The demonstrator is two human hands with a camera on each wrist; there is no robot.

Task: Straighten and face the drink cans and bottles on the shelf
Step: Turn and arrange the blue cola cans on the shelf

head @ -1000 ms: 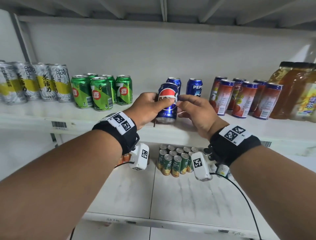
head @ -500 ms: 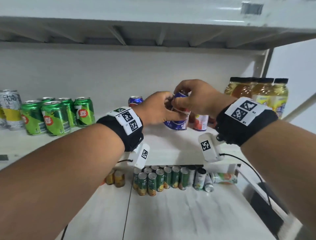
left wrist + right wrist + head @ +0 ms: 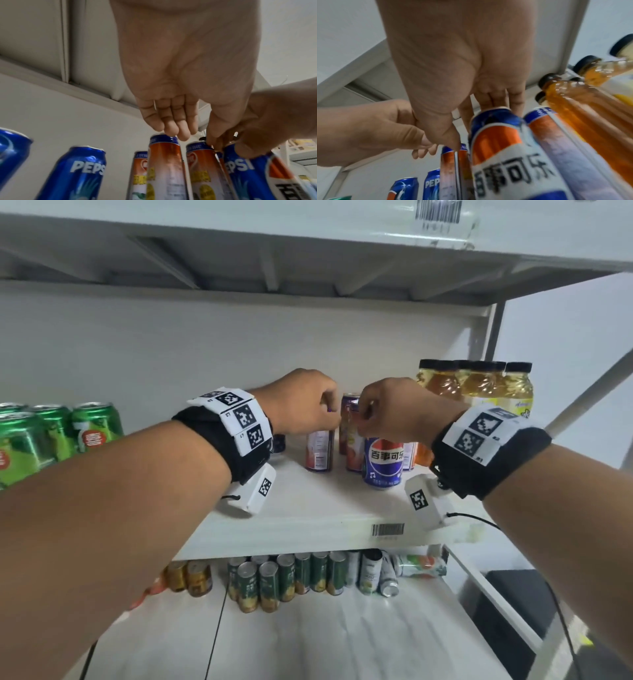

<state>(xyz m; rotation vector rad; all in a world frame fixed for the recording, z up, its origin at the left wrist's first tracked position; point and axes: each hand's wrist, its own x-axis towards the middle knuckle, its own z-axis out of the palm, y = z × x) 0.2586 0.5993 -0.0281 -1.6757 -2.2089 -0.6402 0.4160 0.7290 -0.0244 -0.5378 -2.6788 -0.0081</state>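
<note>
On the shelf (image 3: 308, 508), the Pepsi can (image 3: 383, 462) is gripped at its top by the right hand (image 3: 394, 409); the left hand (image 3: 305, 405) hangs released over an orange can (image 3: 164, 169). The label should be turned squarely forward.

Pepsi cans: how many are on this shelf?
3. The front Pepsi can stands under the right hand, beside the orange cans. Two more Pepsi cans stand left of them, past the left hand. Others could hide behind the hands.
</note>
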